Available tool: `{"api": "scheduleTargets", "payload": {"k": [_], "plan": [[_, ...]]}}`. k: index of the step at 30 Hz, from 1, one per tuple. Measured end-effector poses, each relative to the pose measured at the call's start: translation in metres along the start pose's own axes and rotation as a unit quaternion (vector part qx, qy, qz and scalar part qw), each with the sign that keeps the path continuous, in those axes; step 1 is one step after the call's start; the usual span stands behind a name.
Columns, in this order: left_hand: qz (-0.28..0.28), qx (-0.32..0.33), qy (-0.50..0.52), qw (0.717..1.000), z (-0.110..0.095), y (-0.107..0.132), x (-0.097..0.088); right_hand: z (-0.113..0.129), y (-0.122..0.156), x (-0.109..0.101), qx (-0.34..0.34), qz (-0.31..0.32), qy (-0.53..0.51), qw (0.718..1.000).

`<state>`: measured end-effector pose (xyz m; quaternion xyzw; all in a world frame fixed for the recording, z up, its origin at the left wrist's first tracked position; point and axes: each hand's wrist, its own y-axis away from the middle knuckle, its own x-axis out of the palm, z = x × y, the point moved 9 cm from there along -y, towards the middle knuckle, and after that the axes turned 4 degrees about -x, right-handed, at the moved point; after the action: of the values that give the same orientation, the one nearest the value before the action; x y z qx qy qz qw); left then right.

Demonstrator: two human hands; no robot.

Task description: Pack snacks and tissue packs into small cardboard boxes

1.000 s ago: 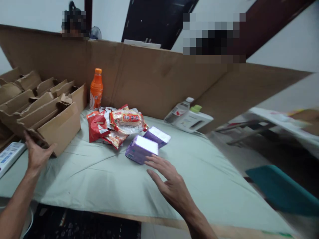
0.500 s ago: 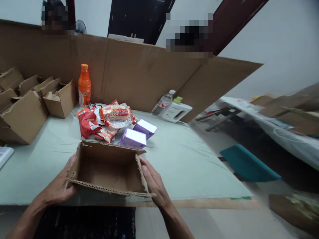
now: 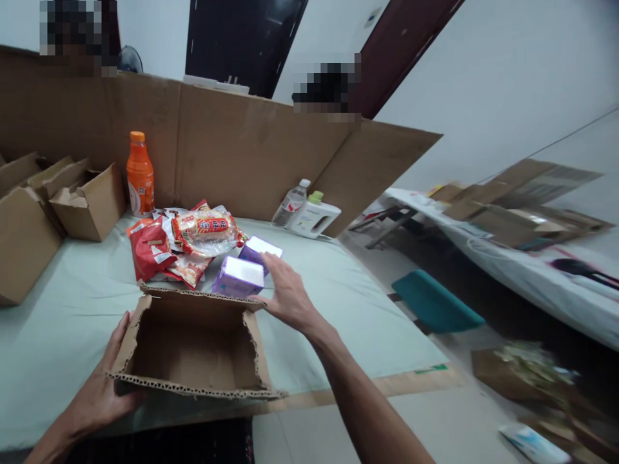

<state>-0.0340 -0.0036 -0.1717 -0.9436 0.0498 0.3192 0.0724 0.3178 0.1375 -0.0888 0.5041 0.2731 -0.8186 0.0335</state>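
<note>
An open cardboard box (image 3: 193, 345) sits at the near edge of the table, empty inside. My left hand (image 3: 104, 390) grips its left wall, fingers pressed on the cardboard. My right hand (image 3: 285, 290) reaches past the box's far right corner, its fingers curled around the nearer purple packet (image 3: 238, 277). A second purple packet (image 3: 258, 248) lies just behind it. To their left, red snack bags (image 3: 186, 241) are piled together.
An orange drink bottle (image 3: 140, 174) stands by the tall cardboard screen (image 3: 251, 154). Several folded cardboard boxes (image 3: 58, 203) sit at the left. A water bottle (image 3: 291, 203) and a white jug (image 3: 314, 218) lie at the back right. A teal stool (image 3: 435, 303) stands off the table.
My right hand left the open box's right wall and reached forward onto the nearer purple packet. The left hand stays on the box, which it had pulled from the stack earlier.
</note>
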Motion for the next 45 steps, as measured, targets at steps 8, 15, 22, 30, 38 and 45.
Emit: {"api": "scheduleTargets", "payload": {"k": [8,15,22,30,38,45], "plan": [[0.002,-0.007,0.021,1.0,0.004,-0.011,0.018,-0.042,-0.004,0.029,0.027,0.084,0.183,0.979],[0.014,-0.005,0.028,0.999,-0.009,-0.027,0.03,0.002,0.016,-0.04,-0.028,-0.06,0.275,0.959],[0.02,0.014,0.022,0.999,-0.005,-0.024,0.046,0.049,-0.087,0.031,-0.133,0.081,0.241,0.958],[0.001,0.052,0.029,0.998,0.007,-0.017,0.05,0.041,-0.127,0.093,-0.097,0.077,0.192,0.973],[-0.006,0.061,-0.002,0.998,0.001,-0.024,0.044,0.005,-0.159,-0.039,0.059,-0.13,-0.112,0.983],[-0.076,0.182,0.017,0.98,-0.096,-0.016,-0.038,0.046,-0.066,-0.15,-0.03,-0.247,-0.42,0.873]]}}
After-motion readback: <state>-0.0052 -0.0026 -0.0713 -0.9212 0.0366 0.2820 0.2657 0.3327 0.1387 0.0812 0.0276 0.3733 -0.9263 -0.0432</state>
